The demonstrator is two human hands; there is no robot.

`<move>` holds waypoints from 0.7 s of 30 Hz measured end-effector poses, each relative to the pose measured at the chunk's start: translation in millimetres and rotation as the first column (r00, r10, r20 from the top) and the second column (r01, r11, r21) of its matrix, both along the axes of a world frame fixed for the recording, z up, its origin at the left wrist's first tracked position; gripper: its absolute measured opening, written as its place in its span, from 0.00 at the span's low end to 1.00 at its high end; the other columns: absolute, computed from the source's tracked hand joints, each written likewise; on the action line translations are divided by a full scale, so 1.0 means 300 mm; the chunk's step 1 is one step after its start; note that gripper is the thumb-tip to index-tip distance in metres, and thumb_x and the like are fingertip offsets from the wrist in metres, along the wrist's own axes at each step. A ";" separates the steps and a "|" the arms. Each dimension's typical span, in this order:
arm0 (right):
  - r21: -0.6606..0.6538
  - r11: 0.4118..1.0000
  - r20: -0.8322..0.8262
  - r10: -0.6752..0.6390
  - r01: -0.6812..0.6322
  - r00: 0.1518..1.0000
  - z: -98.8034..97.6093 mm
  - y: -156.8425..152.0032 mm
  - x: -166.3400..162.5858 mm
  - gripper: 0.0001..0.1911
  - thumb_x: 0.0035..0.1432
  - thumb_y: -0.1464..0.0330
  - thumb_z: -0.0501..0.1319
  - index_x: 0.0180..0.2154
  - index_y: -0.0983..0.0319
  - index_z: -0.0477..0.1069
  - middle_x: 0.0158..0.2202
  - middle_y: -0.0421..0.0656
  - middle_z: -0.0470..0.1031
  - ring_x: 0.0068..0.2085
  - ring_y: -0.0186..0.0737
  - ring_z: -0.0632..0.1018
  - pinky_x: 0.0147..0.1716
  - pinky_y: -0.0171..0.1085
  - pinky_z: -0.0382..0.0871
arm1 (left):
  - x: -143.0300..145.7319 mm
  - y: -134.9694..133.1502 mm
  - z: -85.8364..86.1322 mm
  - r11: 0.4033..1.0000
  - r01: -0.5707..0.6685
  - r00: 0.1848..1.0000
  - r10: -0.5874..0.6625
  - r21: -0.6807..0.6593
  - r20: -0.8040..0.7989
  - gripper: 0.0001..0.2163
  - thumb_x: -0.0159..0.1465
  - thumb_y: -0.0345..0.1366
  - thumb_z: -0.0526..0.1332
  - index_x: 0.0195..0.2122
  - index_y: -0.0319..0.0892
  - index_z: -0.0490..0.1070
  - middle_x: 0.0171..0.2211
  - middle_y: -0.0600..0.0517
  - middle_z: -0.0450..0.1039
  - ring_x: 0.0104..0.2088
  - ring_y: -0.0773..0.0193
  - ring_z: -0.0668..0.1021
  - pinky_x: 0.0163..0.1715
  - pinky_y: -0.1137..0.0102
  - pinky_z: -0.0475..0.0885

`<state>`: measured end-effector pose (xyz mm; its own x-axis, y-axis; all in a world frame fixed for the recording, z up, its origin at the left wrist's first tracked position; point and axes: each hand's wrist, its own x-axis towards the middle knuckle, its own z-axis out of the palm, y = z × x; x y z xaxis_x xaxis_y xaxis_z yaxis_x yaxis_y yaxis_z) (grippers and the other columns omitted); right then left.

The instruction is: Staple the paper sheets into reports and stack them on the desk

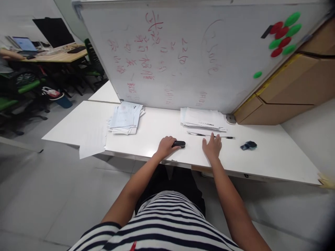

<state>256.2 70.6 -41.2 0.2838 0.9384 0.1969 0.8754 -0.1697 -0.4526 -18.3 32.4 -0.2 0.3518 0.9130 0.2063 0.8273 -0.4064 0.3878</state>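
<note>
red "2250" (183,51) on whiteboard (193,76), red Chinese characters (144,57)

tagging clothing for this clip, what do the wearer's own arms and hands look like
The left arm wears a short, loose sleeve with dark navy and white stripes; below it the forearm is uncovered. The right arm is uncovered as far as it shows. The left hand and right hand are gloveless, with no watch or bracelet visible.
</note>
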 end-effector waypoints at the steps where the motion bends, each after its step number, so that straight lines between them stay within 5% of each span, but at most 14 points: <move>1: -0.005 1.000 0.001 0.003 -0.003 1.000 -0.002 0.003 0.001 0.36 0.61 0.54 0.46 0.65 0.66 0.49 0.68 0.59 0.43 0.67 0.59 0.47 0.62 0.57 0.43 | 0.000 -0.004 0.002 1.000 0.010 0.999 -0.011 0.003 0.031 0.19 0.63 0.52 0.57 0.48 0.43 0.68 0.42 0.47 0.72 0.43 0.55 0.72 0.42 0.62 0.67; 6: -0.040 0.999 0.012 0.022 -0.022 1.000 -0.003 0.001 0.011 0.37 0.60 0.53 0.45 0.65 0.66 0.49 0.68 0.59 0.45 0.67 0.61 0.48 0.61 0.58 0.43 | -0.009 -0.041 0.023 0.995 0.013 0.972 -0.035 0.098 0.231 0.27 0.64 0.50 0.55 0.61 0.44 0.56 0.59 0.43 0.62 0.59 0.54 0.63 0.57 0.59 0.61; 11: -0.028 0.999 -0.011 0.019 -0.019 1.000 0.003 -0.003 0.016 0.38 0.58 0.53 0.48 0.64 0.67 0.50 0.67 0.60 0.46 0.66 0.63 0.49 0.61 0.61 0.44 | -0.170 -0.114 0.073 0.945 -0.280 0.943 0.238 0.170 0.233 0.33 0.63 0.54 0.55 0.64 0.43 0.51 0.65 0.40 0.50 0.66 0.51 0.52 0.63 0.55 0.52; 13: -0.025 0.999 -0.019 0.025 -0.025 1.000 0.006 -0.004 0.016 0.37 0.58 0.53 0.49 0.64 0.66 0.51 0.67 0.59 0.47 0.66 0.63 0.49 0.61 0.61 0.44 | -0.309 -0.165 0.087 0.873 -0.454 0.888 0.426 0.178 0.175 0.31 0.62 0.54 0.55 0.62 0.42 0.55 0.65 0.40 0.51 0.66 0.48 0.51 0.63 0.53 0.49; 16: -0.025 0.999 -0.025 0.028 -0.029 0.999 0.010 -0.006 0.013 0.37 0.57 0.53 0.49 0.63 0.66 0.53 0.66 0.59 0.48 0.66 0.63 0.50 0.61 0.61 0.43 | -0.558 -0.260 0.090 0.682 -0.724 0.688 0.725 0.107 0.032 0.28 0.64 0.51 0.53 0.62 0.42 0.57 0.66 0.41 0.50 0.67 0.46 0.49 0.63 0.50 0.48; 20: -0.031 0.999 -0.027 0.017 -0.018 0.999 0.011 -0.007 0.010 0.38 0.57 0.54 0.50 0.63 0.68 0.53 0.66 0.60 0.48 0.66 0.63 0.49 0.62 0.59 0.42 | -0.839 -0.360 0.090 0.438 -0.895 0.444 0.850 -0.088 -0.284 0.41 0.57 0.56 0.59 0.66 0.38 0.48 0.68 0.37 0.43 0.67 0.38 0.44 0.61 0.43 0.49; 21: -0.031 0.999 -0.027 0.016 -0.017 1.000 0.011 -0.006 0.010 0.38 0.57 0.54 0.50 0.64 0.68 0.53 0.66 0.60 0.48 0.66 0.63 0.49 0.62 0.59 0.42 | -0.887 -0.373 0.093 0.425 -0.901 0.430 0.849 -0.086 -0.307 0.43 0.57 0.57 0.58 0.67 0.38 0.46 0.68 0.37 0.42 0.67 0.38 0.43 0.61 0.44 0.49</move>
